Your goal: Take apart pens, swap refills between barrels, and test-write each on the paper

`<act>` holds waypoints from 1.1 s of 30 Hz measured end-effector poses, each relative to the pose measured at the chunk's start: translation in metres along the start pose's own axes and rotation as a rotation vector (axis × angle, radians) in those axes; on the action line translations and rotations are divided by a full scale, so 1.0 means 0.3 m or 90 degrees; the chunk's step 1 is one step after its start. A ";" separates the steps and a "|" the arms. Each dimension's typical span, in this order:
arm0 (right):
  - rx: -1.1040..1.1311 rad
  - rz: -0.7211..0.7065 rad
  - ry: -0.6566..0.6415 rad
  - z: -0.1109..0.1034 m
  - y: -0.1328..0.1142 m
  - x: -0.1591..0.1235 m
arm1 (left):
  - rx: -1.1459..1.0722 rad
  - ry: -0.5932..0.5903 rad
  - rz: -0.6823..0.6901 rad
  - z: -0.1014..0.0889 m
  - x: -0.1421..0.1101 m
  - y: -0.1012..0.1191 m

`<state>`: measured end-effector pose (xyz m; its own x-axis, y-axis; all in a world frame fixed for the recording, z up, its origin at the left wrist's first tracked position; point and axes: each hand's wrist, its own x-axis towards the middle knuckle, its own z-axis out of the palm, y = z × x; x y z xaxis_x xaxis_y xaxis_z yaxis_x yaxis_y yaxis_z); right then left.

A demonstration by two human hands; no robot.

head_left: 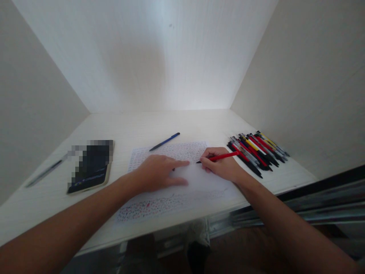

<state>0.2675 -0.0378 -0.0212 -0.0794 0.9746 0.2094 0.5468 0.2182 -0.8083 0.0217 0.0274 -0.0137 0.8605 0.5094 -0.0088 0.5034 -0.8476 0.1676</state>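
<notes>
A sheet of paper lies on the white desk, with dense rows of small marks in its upper part and black and red marks along its lower left. My right hand grips a red pen, its dark tip at the paper just under the upper rows. Flat on the sheet rests my left hand, thumb and forefinger spread and pointing toward the pen tip. A small dark spot shows by its fingers; I cannot make out what it is. Just beyond the left hand, a blue pen lies across the paper's top edge.
Several pens in red, black, yellow and grey lie in a row at the right. A phone, partly pixelated, is at the left beside a clear pen. White panels enclose the desk at back and sides.
</notes>
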 end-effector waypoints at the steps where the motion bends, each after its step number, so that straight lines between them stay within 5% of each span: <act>1: -0.005 -0.003 0.002 0.000 0.000 0.000 | 0.000 0.000 -0.001 0.000 0.000 0.000; 33: -0.006 0.018 -0.010 -0.001 0.002 -0.005 | -0.007 0.009 0.004 0.003 -0.004 -0.003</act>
<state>0.2683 -0.0390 -0.0218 -0.0774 0.9810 0.1777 0.5571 0.1904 -0.8083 0.0202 0.0274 -0.0148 0.8627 0.5057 0.0055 0.4968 -0.8494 0.1780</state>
